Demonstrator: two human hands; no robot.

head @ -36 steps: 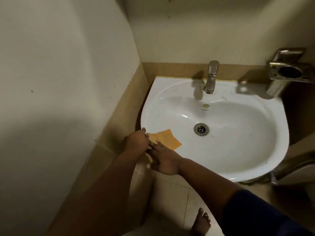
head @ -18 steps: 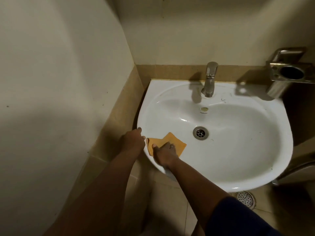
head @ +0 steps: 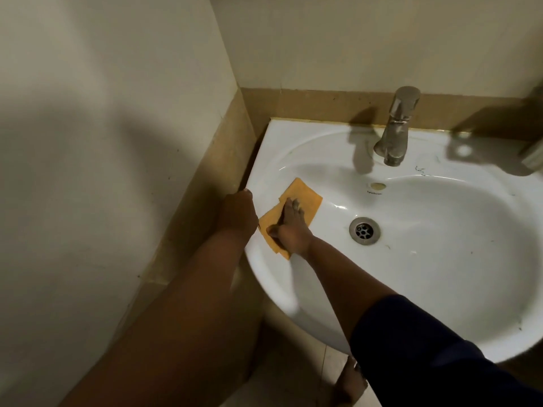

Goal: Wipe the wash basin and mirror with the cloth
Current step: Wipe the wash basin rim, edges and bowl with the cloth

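Note:
A white wash basin is fixed in the corner of a tiled wall. An orange cloth lies flat on the basin's left inner slope. My right hand presses down on the cloth with fingers spread over it. At the basin's left rim my left hand grips the edge, its fingers curled over the rim. No mirror is in view.
A steel tap stands at the back of the basin, and a steel drain sits in the bowl. The left wall is close to the basin. A metal holder shows at the right edge. My bare foot stands on floor tiles below.
My right hand has slid the cloth from the front-left rim up the left inner slope. The view has shifted left and closer. My left hand stays on the left rim.

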